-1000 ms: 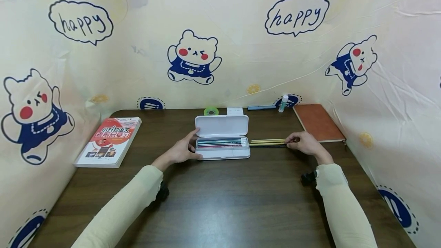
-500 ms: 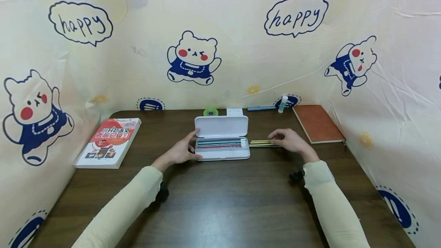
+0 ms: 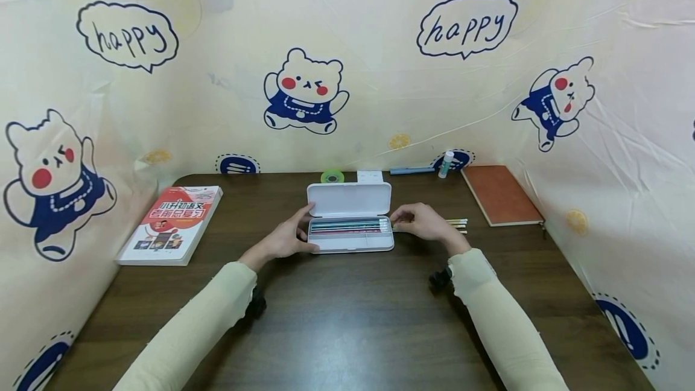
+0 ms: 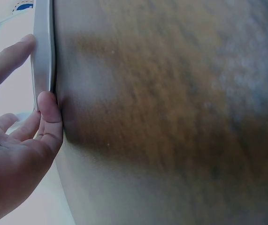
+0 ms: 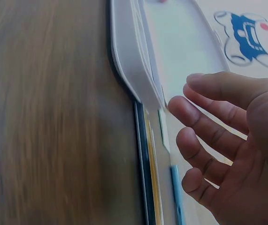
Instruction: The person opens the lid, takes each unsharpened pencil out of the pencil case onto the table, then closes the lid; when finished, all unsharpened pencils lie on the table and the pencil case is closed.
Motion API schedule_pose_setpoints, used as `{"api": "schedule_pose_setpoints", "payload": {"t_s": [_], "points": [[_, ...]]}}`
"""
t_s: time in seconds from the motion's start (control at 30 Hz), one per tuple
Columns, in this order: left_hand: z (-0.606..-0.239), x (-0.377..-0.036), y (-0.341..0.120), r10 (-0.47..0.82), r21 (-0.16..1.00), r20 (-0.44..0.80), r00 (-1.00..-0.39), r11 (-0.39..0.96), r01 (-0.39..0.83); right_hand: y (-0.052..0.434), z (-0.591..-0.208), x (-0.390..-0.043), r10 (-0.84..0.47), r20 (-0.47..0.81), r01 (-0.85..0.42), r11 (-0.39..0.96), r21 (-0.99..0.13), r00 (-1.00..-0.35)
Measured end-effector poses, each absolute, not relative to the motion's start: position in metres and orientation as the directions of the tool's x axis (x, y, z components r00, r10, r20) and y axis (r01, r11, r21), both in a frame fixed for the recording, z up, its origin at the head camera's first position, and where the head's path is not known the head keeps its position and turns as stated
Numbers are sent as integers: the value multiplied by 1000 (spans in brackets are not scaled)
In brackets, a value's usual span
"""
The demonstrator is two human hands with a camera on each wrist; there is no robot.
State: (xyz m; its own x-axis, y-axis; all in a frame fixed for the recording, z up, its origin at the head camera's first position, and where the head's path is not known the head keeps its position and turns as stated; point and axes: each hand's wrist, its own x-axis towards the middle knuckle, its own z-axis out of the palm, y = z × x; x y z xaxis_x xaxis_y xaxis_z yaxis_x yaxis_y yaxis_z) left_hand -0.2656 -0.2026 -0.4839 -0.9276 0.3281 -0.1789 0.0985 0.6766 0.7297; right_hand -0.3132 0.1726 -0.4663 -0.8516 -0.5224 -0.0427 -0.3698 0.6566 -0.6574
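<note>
**Pencils lie lengthwise beside the case, under the right hand**

White pencil case (image 3: 350,234) sits open at mid-table (image 3: 347,318), lid (image 3: 350,198) folded back toward the wall. Tray holds a row of pencils running left to right, along the case's long side.

Left hand (image 3: 286,238) rests against the case's left end. In the left wrist view the thumb and a straight finger (image 4: 9,58) touch the case edge; fingers relaxed, curled around nothing.

Right hand (image 3: 420,222) is at the case's right end, over a few loose pencils (image 3: 456,224) on the table. Their ends stick out to the right of the hand. They lie parallel to the ones in the tray, end-on to the case's right wall. The right wrist view shows the fingers (image 5: 204,119) loosely spread above the pencils; I cannot tell whether any pencil is pinched.

The right hand is the nearer one to the loose pencils; the left is a case-length away.
</note>
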Motion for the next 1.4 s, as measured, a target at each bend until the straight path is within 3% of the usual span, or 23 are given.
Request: {"api": "schedule_pose_setpoints", "payload": {"t_s": [0.33, 0.83, 1.4], "points": [[-482, -264, -203, 328, 740, -176, -928, 666, 95, 147, -474, -314, -589, -56, -439, 660, -610, -807], [-482, -265, -202, 325, 739, -189, -927, 669, 84, 136, -473, -314, -579, -85, -454, 714, -533, -811], [-481, -265, -202, 315, 730, -199, -928, 679, 74, 127, -475, -312, -573, -118, -442, 732, -518, -811]]}}
